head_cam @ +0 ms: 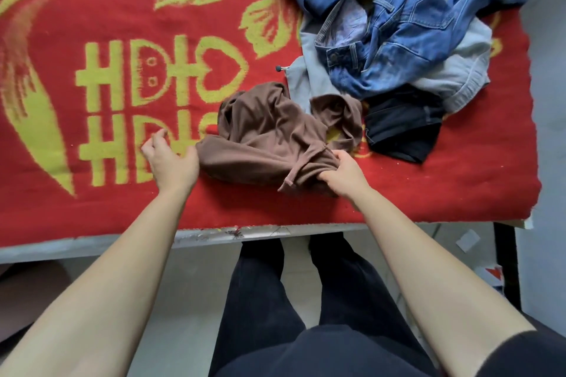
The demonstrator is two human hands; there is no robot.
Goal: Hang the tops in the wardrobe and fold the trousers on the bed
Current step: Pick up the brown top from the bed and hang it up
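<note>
Hands were at the crumpled brown garment [269, 138], which lay on the red blanket [428, 193] near the front edge of the bed [76, 246]. The right hand [343, 174] gripped a bunched fold, and the left hand [170, 159] hung loose-fingered and empty just beside the cloth's left end. Close behind lay a pale garment [453, 73] and a black garment [401, 128], with tangled blue jeans [407, 24] heaped farther back.
</note>
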